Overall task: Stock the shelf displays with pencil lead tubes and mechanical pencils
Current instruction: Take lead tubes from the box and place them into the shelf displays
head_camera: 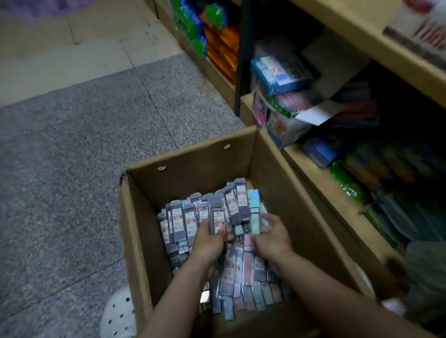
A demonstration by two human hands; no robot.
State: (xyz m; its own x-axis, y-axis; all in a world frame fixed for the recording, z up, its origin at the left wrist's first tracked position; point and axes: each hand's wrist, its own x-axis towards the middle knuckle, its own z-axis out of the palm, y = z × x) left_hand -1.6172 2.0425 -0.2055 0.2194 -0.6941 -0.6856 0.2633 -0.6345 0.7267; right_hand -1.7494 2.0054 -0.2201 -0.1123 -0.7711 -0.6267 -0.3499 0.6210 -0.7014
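Both my forearms reach into the cardboard box (196, 172) of lead tube packs (186, 222); left hand (210, 244) and right hand (272, 237) each clutch several.

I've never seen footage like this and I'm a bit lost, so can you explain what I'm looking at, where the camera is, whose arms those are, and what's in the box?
There is no machine here. A person wears a wide-angle camera on the head, looking forward and down, so the two bare arms coming in from the bottom are their own. They are beside an open cardboard box that stands on a speckled grey floor, next to wooden shop shelves full of colourful packaged goods. The box holds many slim packets, grey and pastel, which look like pencil lead tubes. The left hand grips a small bunch of them standing upright; the right hand holds a pale green packet beside that bunch. A white clog shows at the lower left.
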